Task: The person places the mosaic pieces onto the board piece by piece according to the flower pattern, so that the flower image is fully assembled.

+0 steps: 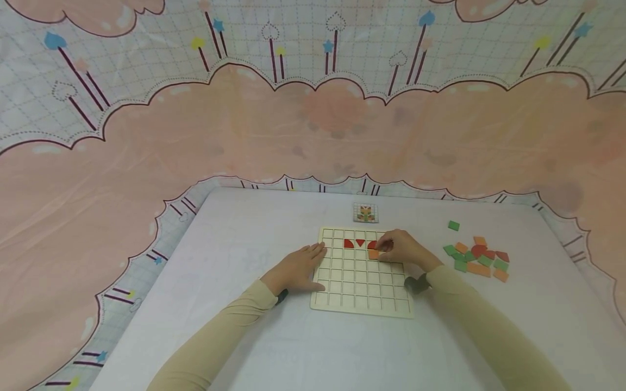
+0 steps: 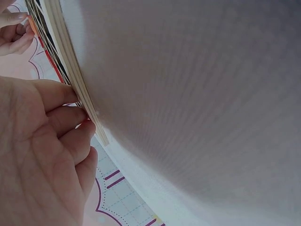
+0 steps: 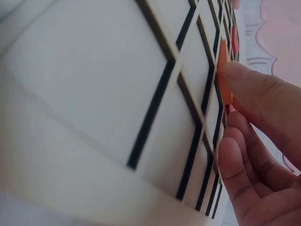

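A pale gridded board [image 1: 362, 297] lies on the white table. Along its left edge rests my left hand [image 1: 300, 269], fingers extended and touching the rim; the left wrist view shows the fingertips of this hand [image 2: 51, 136] against the board's side [image 2: 70, 61]. My right hand [image 1: 403, 250] pinches an orange square [image 1: 374, 254] at the board's upper right. In the right wrist view, the thumb of this hand [image 3: 263, 136] lies on the orange piece [image 3: 225, 75]. Above that square is a red piece [image 1: 372, 245], partly behind the fingers. Further left in the same row are a red triangle [image 1: 360, 243] and a red quarter-round piece [image 1: 349, 244].
Behind the board lies a small pattern card [image 1: 365, 213]. Loose green, orange and red pieces [image 1: 478, 269] are scattered to the right, with a separate green piece [image 1: 454, 225] farther back. A patterned cloth [image 1: 313, 136] hangs behind the table [image 1: 244, 228].
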Available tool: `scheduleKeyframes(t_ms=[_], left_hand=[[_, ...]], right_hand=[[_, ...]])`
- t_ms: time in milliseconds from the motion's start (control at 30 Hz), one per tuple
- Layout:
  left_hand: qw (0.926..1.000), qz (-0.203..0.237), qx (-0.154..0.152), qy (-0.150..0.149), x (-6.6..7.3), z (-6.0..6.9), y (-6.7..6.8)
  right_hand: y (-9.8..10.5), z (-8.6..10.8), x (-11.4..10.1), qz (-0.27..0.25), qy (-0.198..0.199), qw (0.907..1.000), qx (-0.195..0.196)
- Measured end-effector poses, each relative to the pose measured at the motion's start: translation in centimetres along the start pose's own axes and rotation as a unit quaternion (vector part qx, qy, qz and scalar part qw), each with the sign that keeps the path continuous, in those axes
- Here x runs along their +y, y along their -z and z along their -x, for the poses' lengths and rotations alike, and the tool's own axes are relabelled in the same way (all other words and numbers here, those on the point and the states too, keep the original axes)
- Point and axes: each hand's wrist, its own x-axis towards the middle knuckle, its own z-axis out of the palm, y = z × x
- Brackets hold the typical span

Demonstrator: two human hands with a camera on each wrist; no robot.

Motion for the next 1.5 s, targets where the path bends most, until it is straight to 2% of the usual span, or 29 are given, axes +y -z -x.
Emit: scheduleKeyframes(t_ms=[400, 633, 933, 1067, 1300, 1500], left_hand=[[0.9999, 0.002, -0.011, 0.002, -0.1, -0.1, 0.0], [1.0, 0.004, -0.007, 0.001, 0.0, -0.1, -0.1], [0.9999, -0.004, -0.009, 0.006, 0.0, -0.1, 0.0], [1.0, -0.003, -0.008, 0.003, 0.0, -0.1, 0.0], [0.9999, -0.002, -0.01, 0.004, 0.0, -0.1, -0.1], [1.0, -0.004, -0.008, 0.004, 0.0, 0.0, -0.1]], right_hand=[[-0.2, 0.1, -0.1, 0.004, -0.005, 1.0, -0.006], [0.6, 0.9, 0.4, -0.008, -0.007, 0.9999, -0.003], [3.7, 3.2, 2.7, -0.039, 0.018, 0.9988, 0.024], [5.2, 4.5, 3.6, -0.034, 0.002, 0.9991, 0.026], [8.1, 7.4, 5.4, 0.005, -0.03, 0.9988, 0.038], [10.3, 9.4, 6.8, -0.017, -0.081, 0.9964, 0.017]])
